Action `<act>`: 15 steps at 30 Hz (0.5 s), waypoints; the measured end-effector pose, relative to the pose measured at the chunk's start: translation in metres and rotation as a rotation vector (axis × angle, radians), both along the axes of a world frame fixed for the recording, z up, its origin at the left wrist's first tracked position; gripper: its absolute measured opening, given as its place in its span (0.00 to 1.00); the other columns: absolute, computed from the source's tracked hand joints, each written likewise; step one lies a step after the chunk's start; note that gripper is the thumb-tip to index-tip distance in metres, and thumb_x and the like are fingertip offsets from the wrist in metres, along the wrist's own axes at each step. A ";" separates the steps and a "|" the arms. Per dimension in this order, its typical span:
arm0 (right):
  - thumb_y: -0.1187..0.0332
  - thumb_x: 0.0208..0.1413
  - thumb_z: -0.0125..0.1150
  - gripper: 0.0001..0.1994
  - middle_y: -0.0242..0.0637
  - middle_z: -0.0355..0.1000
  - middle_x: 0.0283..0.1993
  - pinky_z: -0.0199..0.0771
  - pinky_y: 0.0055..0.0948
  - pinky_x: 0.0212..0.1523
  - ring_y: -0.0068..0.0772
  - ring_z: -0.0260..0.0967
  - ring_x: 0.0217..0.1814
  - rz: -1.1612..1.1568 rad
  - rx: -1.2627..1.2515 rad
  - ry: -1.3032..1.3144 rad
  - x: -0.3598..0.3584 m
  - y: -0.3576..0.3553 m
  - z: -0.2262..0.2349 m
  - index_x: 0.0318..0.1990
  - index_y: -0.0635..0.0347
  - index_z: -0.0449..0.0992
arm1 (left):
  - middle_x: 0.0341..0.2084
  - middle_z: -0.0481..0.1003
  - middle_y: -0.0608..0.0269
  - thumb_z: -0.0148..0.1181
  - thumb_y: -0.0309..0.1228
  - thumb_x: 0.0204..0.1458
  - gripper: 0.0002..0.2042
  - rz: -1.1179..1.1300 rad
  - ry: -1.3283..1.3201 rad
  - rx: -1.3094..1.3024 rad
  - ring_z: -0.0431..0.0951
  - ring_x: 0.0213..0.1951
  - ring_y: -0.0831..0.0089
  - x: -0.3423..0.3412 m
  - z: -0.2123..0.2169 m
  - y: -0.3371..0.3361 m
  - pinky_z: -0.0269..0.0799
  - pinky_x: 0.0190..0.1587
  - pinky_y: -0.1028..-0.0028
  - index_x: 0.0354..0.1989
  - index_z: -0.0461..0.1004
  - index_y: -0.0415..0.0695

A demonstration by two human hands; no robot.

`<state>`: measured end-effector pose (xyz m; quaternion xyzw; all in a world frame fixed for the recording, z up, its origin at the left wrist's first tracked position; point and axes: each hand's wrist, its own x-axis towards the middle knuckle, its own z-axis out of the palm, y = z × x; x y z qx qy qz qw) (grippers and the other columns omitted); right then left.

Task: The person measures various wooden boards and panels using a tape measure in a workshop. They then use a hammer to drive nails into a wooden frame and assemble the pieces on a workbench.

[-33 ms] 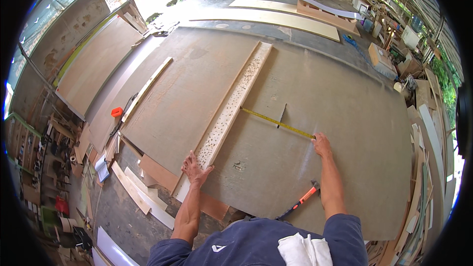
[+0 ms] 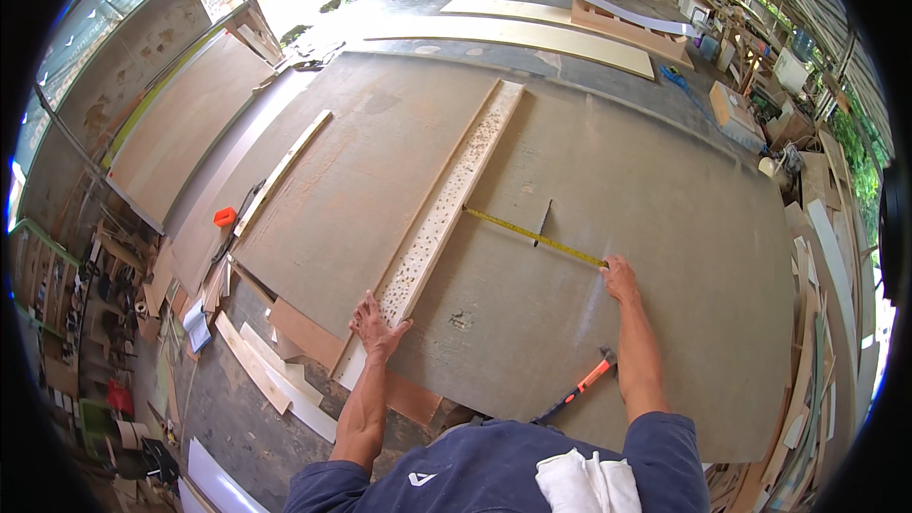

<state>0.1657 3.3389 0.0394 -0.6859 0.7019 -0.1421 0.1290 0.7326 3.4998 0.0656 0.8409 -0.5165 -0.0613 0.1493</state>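
A long white board with a speckled face and raised wooden edges [image 2: 446, 190] lies lengthwise across a large grey-brown sheet [image 2: 693, 228]. On its near end rests my left hand [image 2: 378, 328], fingers spread and nothing gripped. My right hand [image 2: 619, 280] is closed at the near end of a tape measure [image 2: 532, 233]; its yellow blade stretches left to the board's right edge. The tape's case is hidden in my fingers. A thin dark strip [image 2: 544, 220] touches or crosses the blade midway. Near my right forearm lies a hammer [image 2: 591, 380] with an orange and black handle.
Left of the board lie a narrow wooden batten [image 2: 285, 171] and a small orange object [image 2: 225, 217]. Offcuts [image 2: 252, 361] litter the floor at lower left. Long pale panels [image 2: 513, 36] lie beyond the sheet. Scrap strips [image 2: 807, 351] lean along the right.
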 end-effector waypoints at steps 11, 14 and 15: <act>0.62 0.61 0.60 0.15 0.47 0.71 0.54 0.72 0.48 0.58 0.54 0.70 0.57 -0.020 0.048 0.017 0.004 0.003 0.007 0.53 0.58 0.76 | 0.61 0.62 0.55 0.79 0.57 0.27 0.64 -0.013 -0.020 -0.023 0.58 0.65 0.58 0.001 -0.003 -0.001 0.47 0.65 0.54 0.75 0.50 0.44; 0.61 0.63 0.59 0.17 0.46 0.70 0.59 0.73 0.49 0.59 0.53 0.69 0.61 -0.006 0.132 0.050 0.007 0.001 0.013 0.56 0.57 0.74 | 0.62 0.61 0.56 0.80 0.55 0.27 0.64 -0.002 0.005 -0.008 0.57 0.66 0.57 0.003 -0.003 0.001 0.46 0.66 0.53 0.75 0.50 0.45; 0.61 0.63 0.59 0.17 0.46 0.70 0.58 0.73 0.49 0.59 0.53 0.69 0.61 -0.004 0.128 0.050 0.005 0.001 0.011 0.56 0.57 0.74 | 0.62 0.61 0.56 0.80 0.55 0.27 0.64 -0.003 0.007 -0.004 0.57 0.66 0.57 0.001 -0.003 0.000 0.46 0.66 0.53 0.75 0.50 0.45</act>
